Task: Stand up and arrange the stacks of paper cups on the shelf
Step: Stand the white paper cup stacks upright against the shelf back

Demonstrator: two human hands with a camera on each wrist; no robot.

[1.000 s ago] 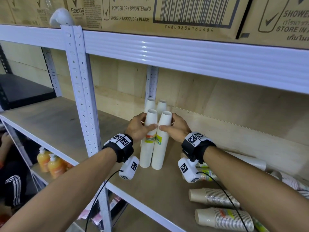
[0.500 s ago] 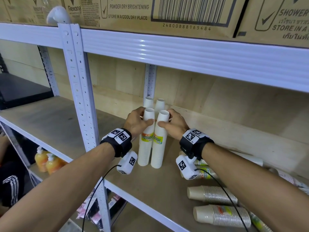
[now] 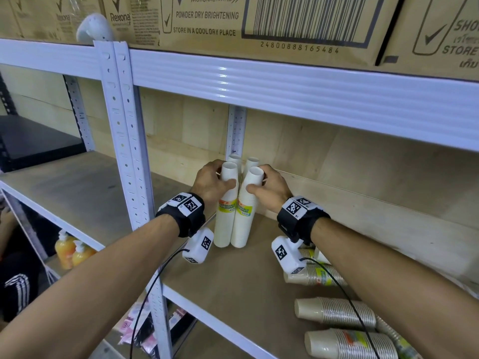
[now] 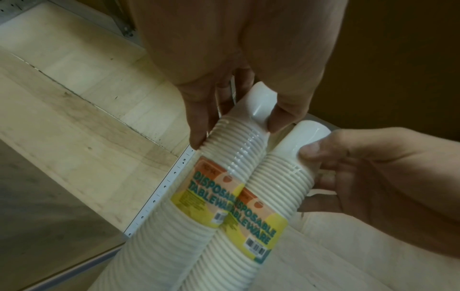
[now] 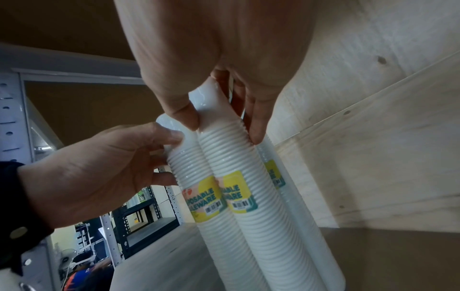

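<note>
Two tall white cup stacks with yellow labels stand upright side by side on the wooden shelf [image 3: 246,286]. My left hand [image 3: 211,181] grips the top of the left stack [image 3: 226,216], thumb in front and fingers behind. On the right stack [image 3: 243,216] my right hand [image 3: 268,186] holds the top the same way. Two more white stacks [image 3: 242,161] stand right behind them against the back wall. In the left wrist view the left stack [image 4: 224,177] touches the right stack [image 4: 278,177]. In the right wrist view my right hand's thumb [image 5: 184,116] presses the stack's top.
Several beige and white cup stacks [image 3: 334,312] lie on their sides on the shelf at the right. A white upright post [image 3: 124,141] stands left of my left arm. Cardboard boxes [image 3: 259,22] sit on the shelf above. Orange bottles [image 3: 70,251] stand on the lower shelf.
Both hands have pushed the two front stacks back toward the rear pair, and the stacks now stand closer together and straighter.
</note>
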